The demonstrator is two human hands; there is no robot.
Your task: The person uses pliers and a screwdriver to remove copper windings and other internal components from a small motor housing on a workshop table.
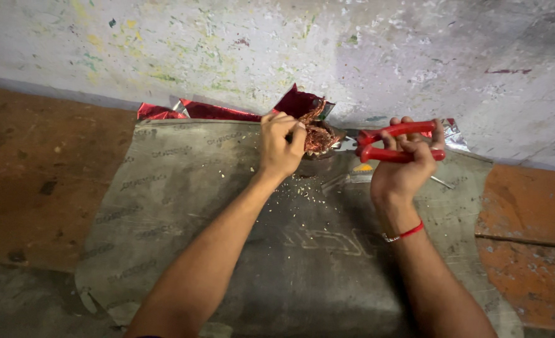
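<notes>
L hand [282, 145]: fingers curled tight around a crumpled reddish-brown lump [318, 134], looks like a wad of copper-coloured wire/foil scrap; pinching it from the left side, held just above the mat.
R hand [406, 164]: fist wrapped around both red handles of the pliers [398, 143], handles squeezed close together; red thread band on the wrist.
Pliers: lying roughly horizontal, metal nose pointing left into the lump; tip hidden in the wad, can't tell if it bites anything.
Lump pos: between the two hands, near the wall [352, 50], over the far edge of the mat.
Mat [240, 250]: grey woven sack laid flat on the floor, both forearms over it; small pale crumbs [302, 188] scattered just below the lump.
Red foil sheet [215, 111]: shiny, crumpled, tucked betw mat edge and wall, behind the L hand.
Silver bit [456, 133]: foil-like scrap behind the R hand; thin metal rod [441, 182] beside the R wrist on the mat.
Floor [39, 175]: worn reddish-brown, stained; wall is paint-flecked white.
Risk 1: L fingertips sit v close to the pliers nose; a slip of the tool twd the left could nip or jab them.
Risk 2: wad looks springy w/ sharp strands; hard pull could tear it loose and scratch the L palm.
Risk 3: more crumbs likely to shed and roll off the mat onto the floor.
</notes>
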